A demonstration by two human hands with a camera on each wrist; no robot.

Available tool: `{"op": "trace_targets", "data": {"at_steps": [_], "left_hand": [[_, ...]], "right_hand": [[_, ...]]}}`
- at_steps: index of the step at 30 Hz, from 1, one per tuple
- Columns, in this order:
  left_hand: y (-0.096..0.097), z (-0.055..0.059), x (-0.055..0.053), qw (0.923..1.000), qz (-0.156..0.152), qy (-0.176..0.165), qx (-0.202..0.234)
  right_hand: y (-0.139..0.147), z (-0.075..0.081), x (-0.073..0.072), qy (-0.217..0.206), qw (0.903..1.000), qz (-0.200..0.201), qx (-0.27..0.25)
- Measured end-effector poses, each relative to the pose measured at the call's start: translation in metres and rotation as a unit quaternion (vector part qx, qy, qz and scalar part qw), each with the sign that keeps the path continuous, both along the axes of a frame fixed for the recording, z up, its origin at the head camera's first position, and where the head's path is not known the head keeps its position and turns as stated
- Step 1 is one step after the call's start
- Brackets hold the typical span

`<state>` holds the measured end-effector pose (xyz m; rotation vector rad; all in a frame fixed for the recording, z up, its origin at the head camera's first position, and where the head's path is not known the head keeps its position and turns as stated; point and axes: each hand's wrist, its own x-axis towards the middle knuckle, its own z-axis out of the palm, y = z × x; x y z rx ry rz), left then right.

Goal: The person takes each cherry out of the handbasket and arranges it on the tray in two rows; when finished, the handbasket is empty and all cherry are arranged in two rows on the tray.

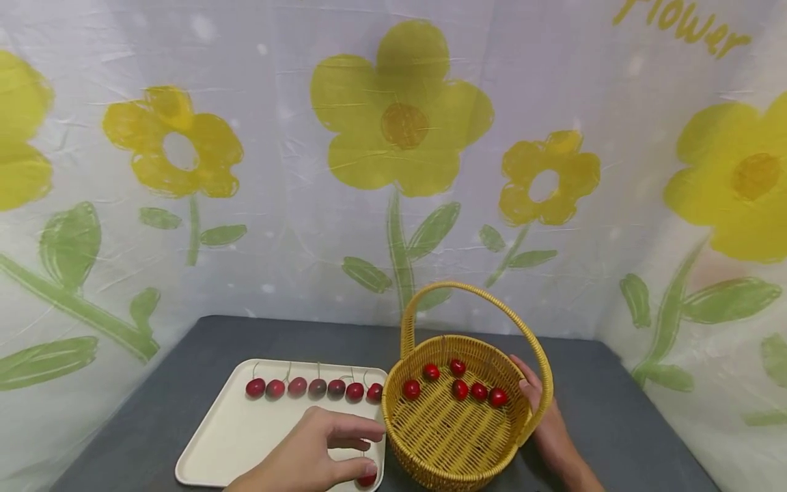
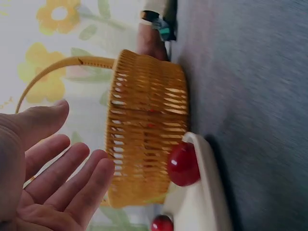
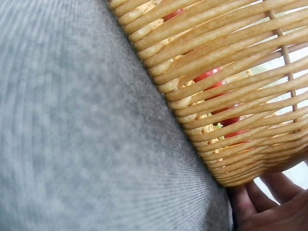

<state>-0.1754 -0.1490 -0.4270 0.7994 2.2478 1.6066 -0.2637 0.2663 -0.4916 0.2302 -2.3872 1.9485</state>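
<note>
Over the right part of a white tray [image 1: 215,437], my left hand [image 1: 313,447] is spread with a gap between thumb and fingers. The left wrist view shows the left palm [image 2: 43,211] holding nothing. A red cherry [image 1: 367,480] lies on the tray, partly hidden by the left thumb in the head view. Another cherry [image 2: 162,224] shows farther along the tray in the left wrist view. My right hand [image 1: 544,410] rests against the right side of a yellow wicker basket [image 1: 451,475], its fingers [image 3: 262,197] extended along the outside. Several stemless cherries [image 1: 460,389] lie inside the basket.
Several stemmed cherries [image 1: 317,389] form a row along the tray's far edge. The basket's tall handle [image 1: 473,288] arches above its rim, beside the right hand. The dark grey table [image 1: 307,335] ends at a flower-printed cloth [image 1: 270,273].
</note>
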Motion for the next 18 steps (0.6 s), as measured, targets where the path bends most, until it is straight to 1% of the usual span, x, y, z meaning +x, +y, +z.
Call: {"op": "trace_targets", "data": {"at_steps": [3, 5, 10, 14, 18], "left_hand": [[0.01, 0.006, 0.0, 0.9998, -0.002, 0.012, 0.015], [0.019, 0.011, -0.002, 0.9994, -0.004, 0.026, 0.023], [0.047, 0.018, -0.012, 0.997, -0.013, 0.05, 0.057], [0.073, 0.017, -0.022, 0.9948, -0.013, 0.054, 0.085], [0.096, 0.011, -0.034, 0.9947, 0.017, 0.057, 0.084]], "right_hand": [[0.001, 0.001, 0.0, -0.004, 1.0, 0.002, 0.004], [0.002, 0.0, 0.0, -0.005, 1.0, 0.001, 0.004], [0.002, 0.001, 0.003, 0.0, 1.0, 0.001, 0.005], [0.001, 0.001, 0.003, 0.005, 1.0, 0.001, 0.005], [0.001, 0.001, 0.003, 0.01, 0.9999, 0.005, 0.003]]}}
